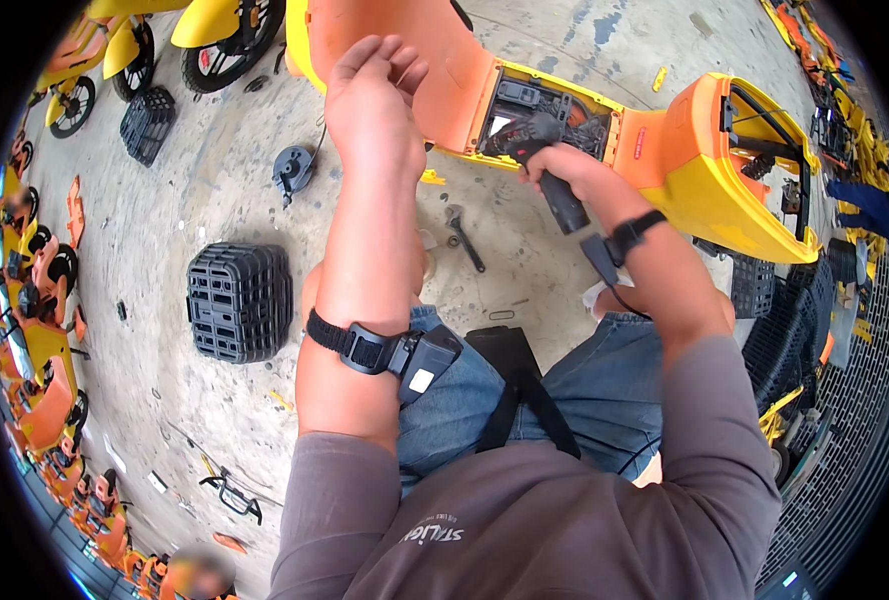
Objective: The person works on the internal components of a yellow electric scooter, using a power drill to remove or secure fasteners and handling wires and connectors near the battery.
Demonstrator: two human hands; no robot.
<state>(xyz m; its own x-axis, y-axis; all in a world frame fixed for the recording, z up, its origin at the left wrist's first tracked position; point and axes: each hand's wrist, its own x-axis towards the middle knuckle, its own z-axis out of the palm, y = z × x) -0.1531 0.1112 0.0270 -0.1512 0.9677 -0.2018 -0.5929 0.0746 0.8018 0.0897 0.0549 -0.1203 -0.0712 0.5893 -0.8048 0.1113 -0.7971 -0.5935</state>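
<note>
My right hand (pixel 577 168) is wrapped round the black handle of a cordless drill (pixel 563 203). The drill's head lies over an open compartment (pixel 540 105) in the floor section of an orange and yellow scooter body (pixel 680 160). Inside that compartment are black parts and cables. My left hand (pixel 377 78) is raised in front of the scooter's orange front panel (pixel 450 75). Its fingers are loosely bent, with nothing visible in them; whether it touches the panel I cannot tell. On the floor below the scooter lies an adjustable wrench (pixel 463 238).
A black plastic basket (pixel 240 302) stands on the concrete at the left, and a round black part with a cable (pixel 293 172) lies beyond it. Yellow scooters (pixel 205 25) stand at the far left. Black baskets (pixel 790 320) are piled at the right. A handlebar-like frame (pixel 233 495) lies lower left.
</note>
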